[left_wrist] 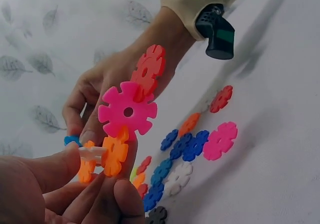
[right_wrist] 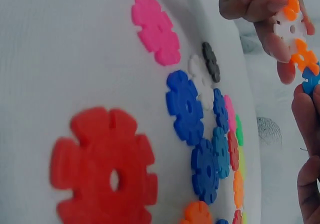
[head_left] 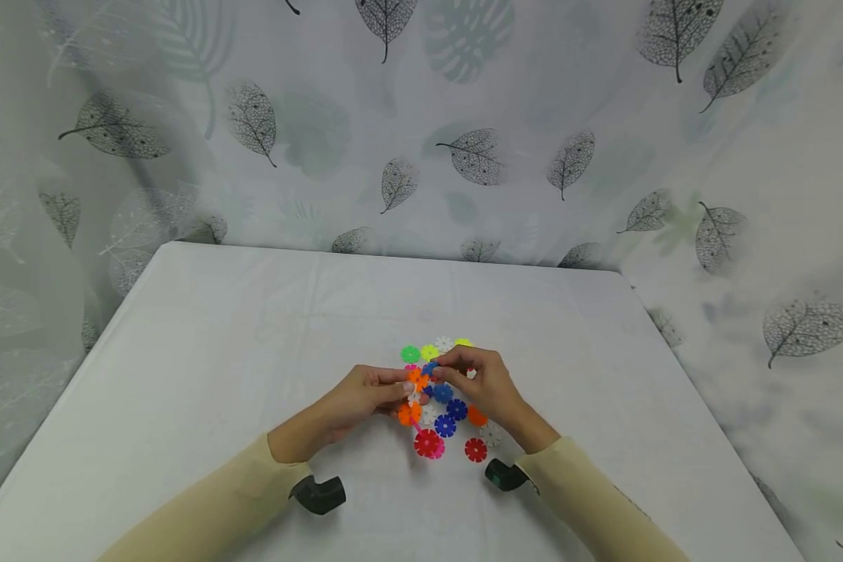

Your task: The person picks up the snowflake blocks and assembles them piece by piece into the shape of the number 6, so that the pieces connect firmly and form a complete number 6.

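Observation:
My left hand [head_left: 358, 402] grips a chain of slotted, flower-shaped plastic discs above the table. In the left wrist view the chain runs from a red disc [left_wrist: 151, 64] through a pink disc [left_wrist: 112, 111] to an orange disc [left_wrist: 115, 156]. A white disc [right_wrist: 286, 30] joins that orange one to a second orange disc [right_wrist: 301, 56], as the right wrist view shows. My right hand [head_left: 490, 386] pinches a blue disc [right_wrist: 310, 79] between thumb and fingertips. The blue disc meets the edge of the second orange disc at the chain's end.
Loose discs lie below and around the hands, among them a red disc [right_wrist: 92, 159], a pink disc [right_wrist: 150, 29], a dark blue disc [right_wrist: 177, 101] and a green disc [head_left: 410, 354]. They rest on a white-covered table [head_left: 253, 328]. A leaf-patterned curtain [head_left: 309, 195] hangs behind.

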### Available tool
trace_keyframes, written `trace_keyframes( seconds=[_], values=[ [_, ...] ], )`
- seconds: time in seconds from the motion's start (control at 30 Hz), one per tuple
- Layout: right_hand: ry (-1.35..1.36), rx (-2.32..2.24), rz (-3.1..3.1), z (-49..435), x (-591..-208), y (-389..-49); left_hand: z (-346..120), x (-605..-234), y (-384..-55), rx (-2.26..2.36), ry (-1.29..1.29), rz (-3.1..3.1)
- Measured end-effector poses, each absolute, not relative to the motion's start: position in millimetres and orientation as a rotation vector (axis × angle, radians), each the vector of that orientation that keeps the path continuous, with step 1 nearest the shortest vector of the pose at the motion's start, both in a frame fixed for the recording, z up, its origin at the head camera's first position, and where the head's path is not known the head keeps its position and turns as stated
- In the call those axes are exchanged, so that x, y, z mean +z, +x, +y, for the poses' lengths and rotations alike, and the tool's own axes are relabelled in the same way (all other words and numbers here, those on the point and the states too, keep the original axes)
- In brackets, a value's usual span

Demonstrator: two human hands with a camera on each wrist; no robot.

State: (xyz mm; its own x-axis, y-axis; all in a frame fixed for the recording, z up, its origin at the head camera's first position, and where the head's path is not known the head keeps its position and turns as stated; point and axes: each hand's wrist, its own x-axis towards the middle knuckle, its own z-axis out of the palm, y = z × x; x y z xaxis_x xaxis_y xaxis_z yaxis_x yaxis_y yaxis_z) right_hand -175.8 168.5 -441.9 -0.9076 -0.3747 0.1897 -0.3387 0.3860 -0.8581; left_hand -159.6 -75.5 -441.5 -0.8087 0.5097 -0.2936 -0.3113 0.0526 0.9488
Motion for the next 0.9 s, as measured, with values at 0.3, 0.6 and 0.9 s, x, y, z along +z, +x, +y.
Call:
trace_keyframes(
  seconds=[0.3, 0.6, 0.9],
  values=[
    [-0.652, -1.611, 2.628, 166.7, -445.7, -174.8, -74.0, -438.6, -163.2, 1.78, 0.186, 1.79],
    [-0.818, -1.598, 2.693, 162.7, -437.4, -171.0, -70.4, -430.9, -166.9, 1.612, 0.266, 1.912],
    [-0.932, -1.576, 2.663, 158.9, -413.1, -161.9, -71.8, -435.0, -167.4, 1.616, 0.265, 1.96]
  ],
)
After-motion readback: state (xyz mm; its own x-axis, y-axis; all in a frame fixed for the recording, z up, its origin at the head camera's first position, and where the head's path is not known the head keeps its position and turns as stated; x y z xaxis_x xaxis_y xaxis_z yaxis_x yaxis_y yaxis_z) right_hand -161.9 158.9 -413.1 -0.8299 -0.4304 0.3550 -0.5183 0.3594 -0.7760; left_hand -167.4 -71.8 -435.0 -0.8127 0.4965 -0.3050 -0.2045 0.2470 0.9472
